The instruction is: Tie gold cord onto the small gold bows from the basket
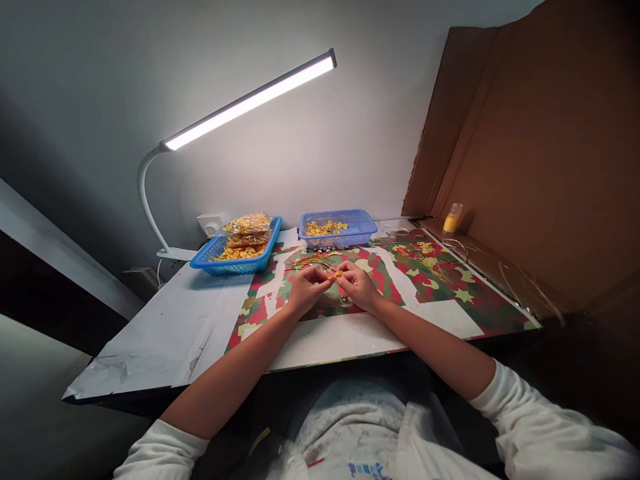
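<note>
White and camouflage-patterned, the table (150, 333) carries a blue basket (230, 267) of yellow pieces and, to its right, a purple-blue basket (340, 237). Nearer the person, between both baskets and the table's front edge, the left hand (309, 288) and right hand (359, 285) pinch a small yellow bow (335, 275) between their fingertips.

Left of the right-hand basket (345, 239), a second basket (239, 269) with bags (249, 230) inside; farther left, a lamp base (176, 254); right, a bottle (452, 219); just in front, beads (327, 249), with strands (313, 261) before them; behind, a wall (360, 147).
</note>
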`<state>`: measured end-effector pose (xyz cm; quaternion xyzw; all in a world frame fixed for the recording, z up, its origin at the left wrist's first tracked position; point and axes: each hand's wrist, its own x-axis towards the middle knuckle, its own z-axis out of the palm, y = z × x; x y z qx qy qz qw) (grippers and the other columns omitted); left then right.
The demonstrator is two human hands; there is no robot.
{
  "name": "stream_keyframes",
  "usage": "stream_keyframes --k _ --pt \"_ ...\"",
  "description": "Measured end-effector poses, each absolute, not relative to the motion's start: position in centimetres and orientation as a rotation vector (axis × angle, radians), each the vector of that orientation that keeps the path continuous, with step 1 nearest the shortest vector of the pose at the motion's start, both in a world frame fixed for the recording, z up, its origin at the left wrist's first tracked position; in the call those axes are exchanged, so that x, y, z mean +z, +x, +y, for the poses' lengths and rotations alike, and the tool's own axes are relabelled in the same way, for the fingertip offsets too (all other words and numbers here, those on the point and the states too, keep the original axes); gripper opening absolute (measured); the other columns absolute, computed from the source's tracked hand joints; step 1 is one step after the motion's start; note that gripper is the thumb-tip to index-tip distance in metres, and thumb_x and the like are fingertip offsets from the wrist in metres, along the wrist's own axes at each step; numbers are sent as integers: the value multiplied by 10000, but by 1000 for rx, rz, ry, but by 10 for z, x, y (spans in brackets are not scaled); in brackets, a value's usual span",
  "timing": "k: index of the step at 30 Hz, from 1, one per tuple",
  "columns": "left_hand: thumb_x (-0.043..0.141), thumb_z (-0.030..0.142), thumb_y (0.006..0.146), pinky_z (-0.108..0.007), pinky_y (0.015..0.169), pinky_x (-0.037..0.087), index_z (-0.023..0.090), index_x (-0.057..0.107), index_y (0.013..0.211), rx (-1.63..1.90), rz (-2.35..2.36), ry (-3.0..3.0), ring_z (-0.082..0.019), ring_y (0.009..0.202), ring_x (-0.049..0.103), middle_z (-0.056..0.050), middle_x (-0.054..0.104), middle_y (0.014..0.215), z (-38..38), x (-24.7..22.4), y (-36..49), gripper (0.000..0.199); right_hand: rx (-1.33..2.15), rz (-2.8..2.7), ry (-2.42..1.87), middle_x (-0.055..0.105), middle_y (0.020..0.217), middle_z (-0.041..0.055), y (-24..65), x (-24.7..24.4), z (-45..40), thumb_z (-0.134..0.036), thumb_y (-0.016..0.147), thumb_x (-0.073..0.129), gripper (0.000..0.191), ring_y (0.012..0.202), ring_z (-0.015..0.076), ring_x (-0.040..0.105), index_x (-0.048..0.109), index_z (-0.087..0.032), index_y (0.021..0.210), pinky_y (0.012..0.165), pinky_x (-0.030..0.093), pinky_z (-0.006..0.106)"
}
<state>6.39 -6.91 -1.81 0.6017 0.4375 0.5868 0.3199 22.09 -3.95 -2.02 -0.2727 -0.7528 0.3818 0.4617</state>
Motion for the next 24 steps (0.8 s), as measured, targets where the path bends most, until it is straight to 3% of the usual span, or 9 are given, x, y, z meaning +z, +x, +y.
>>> stream_keyframes --k 9,16,21,24 --pt "750 294 633 -249 564 435 174 578 562 1561 1227 1690 -116 563 543 -6 639 598 -73 -19 66 221 744 -1846 -659 494 795 43 217 -22 -46 -280 817 494 313 757 160 494 432 -198 521 742 422 319" --pt "756 337 652 -267 600 468 174 599 600 1654 1221 1674 -134 602 580 -21 656 635 -73 -16 63 233 787 -1920 -531 546 808 42 225 -14 -48 -349 839 542 268 797 178 516 482 -204 622 763 425 338" --pt "761 334 651 -291 640 484 181 598 603 1637 1192 1728 -161 645 615 -32 662 656 -72 -18 60 229 983 -1800 -604 488 652 -27 224 -18 -44 -427 757 655 275 619 128 452 481 -219 709 619 406 280" --pt "736 290 674 -304 665 486 192 592 599 1628 1189 1833 -177 674 630 -36 674 675 -73 -16 60 190 1165 -1740 -631 531 679 -28 223 -19 -39 -479 730 669 304 613 120 477 538 -213 799 571 392 256"
